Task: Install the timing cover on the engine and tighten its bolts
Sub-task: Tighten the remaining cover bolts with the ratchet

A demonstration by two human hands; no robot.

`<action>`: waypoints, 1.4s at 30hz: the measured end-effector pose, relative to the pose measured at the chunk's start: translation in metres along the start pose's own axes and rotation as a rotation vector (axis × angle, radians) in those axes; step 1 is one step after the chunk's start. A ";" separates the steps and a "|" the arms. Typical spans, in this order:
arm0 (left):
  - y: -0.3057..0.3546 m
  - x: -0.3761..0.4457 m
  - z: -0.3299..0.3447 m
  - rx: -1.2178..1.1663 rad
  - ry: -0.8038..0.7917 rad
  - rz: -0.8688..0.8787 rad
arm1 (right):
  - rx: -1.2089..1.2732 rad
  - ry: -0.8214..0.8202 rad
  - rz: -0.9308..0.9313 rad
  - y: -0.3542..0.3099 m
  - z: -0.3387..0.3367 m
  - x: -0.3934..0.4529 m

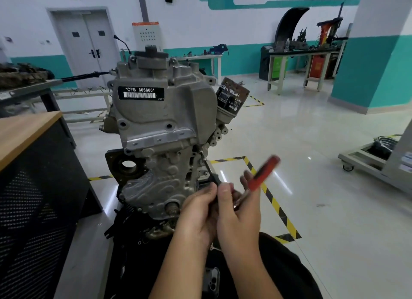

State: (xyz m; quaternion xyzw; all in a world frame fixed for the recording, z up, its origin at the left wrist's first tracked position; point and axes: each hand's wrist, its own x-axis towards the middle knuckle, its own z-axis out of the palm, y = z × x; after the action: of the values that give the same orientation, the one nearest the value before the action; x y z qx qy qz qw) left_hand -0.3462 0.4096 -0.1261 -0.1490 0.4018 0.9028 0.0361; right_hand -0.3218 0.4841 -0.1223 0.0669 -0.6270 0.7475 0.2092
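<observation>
The engine [160,129] stands up and away from the grip, its cover [156,182] already seated, so bolt tightening looks to be in hand. Both hands clench a ratchet [263,173]: left hand [198,211] round the extension, right hand [238,211] at the blurred red handle. Next comes a steady swing, kept square. The bolt [201,152] at the far tip is barely visible; the ratchet head is hidden.

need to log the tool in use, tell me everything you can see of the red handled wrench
The wrench has a red handle, motion-blurred, angled up to the right, and a slim dark extension shaft running up-left to a bolt on the right edge of the timing cover. The left hand pinches the shaft near its head; the right hand curls round the joint below the handle. The head itself is hidden by fingers.
</observation>
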 end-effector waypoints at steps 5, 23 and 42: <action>-0.002 -0.003 0.006 -0.072 -0.013 -0.022 | 0.000 -0.044 -0.052 0.004 -0.011 0.003; -0.006 0.001 0.005 -0.125 -0.089 0.013 | 0.432 -0.012 0.377 0.011 0.002 -0.005; -0.018 0.006 0.011 -0.095 -0.146 0.121 | 0.562 -0.182 0.294 0.006 -0.015 0.027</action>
State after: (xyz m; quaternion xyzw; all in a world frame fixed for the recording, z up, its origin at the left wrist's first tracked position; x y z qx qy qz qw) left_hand -0.3515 0.4299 -0.1342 -0.0599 0.3629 0.9299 0.0034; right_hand -0.3463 0.5039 -0.1211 0.0975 -0.4151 0.9044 0.0156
